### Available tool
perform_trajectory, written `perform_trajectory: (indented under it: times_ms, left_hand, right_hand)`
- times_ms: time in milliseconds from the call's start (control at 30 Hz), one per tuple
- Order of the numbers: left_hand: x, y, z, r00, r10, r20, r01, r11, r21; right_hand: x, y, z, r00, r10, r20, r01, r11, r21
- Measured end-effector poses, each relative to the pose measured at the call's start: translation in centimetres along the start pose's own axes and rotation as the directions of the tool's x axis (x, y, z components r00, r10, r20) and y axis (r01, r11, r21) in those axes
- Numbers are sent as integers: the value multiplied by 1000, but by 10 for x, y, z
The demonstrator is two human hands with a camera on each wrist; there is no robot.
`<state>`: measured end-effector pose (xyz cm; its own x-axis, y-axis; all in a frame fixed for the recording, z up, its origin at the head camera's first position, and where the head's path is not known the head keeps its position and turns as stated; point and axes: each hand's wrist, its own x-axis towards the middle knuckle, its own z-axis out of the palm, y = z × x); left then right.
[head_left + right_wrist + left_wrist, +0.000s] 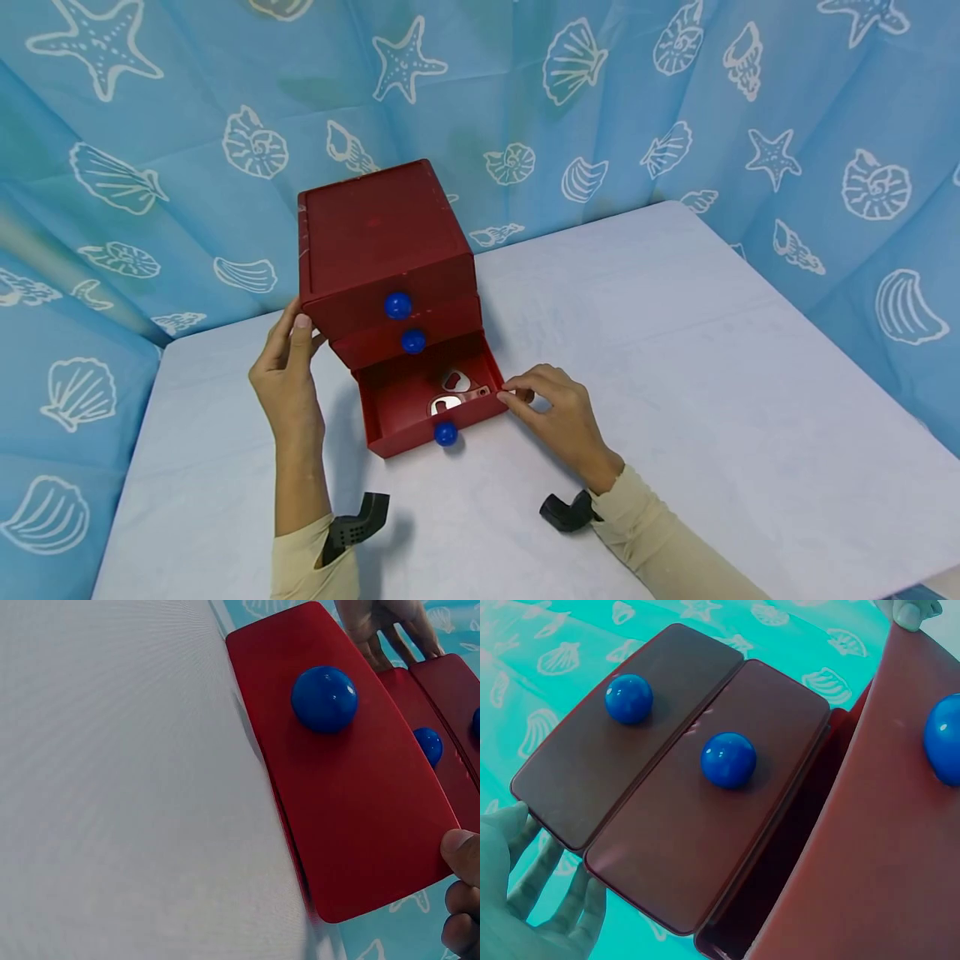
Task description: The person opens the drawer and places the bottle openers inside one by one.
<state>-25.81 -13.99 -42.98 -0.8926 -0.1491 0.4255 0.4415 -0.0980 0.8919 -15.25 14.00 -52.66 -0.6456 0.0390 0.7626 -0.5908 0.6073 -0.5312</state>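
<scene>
A red chest of drawers with blue round knobs stands on the table. Its bottom drawer is pulled out, while the upper two are closed. Inside that drawer lie shiny metal pieces with oval openings, resembling a bottle opener; their exact kind is unclear. My left hand touches the chest's left side, its fingers spread along the edge in the left wrist view. At the drawer's right front corner, my right hand pinches the rim between thumb and fingers; the thumb presses the front face in the right wrist view.
A white cloth covers the table. Behind and to the left hangs a blue curtain with white shells and starfish, close to the chest's back. Black wrist mounts sit on both forearms.
</scene>
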Motion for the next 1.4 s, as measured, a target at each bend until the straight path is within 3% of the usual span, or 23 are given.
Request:
perform_trajectory:
  times_ms: [233, 967, 1400]
  left_hand:
    - [0, -2, -2, 1000, 3, 4, -3, 1000, -29]
    - [0, -1, -3, 1000, -17, -1, 17, 999, 31]
    - [1, 2, 1, 1000, -9, 6, 9, 1000, 11]
  right_hand:
    - [0, 3, 4, 1000, 3, -14, -2, 1000, 15]
    - [9, 8, 13, 1000, 15, -18, -15, 1000, -6]
    - [19, 11, 16, 999, -27, -42, 26, 1000, -15]
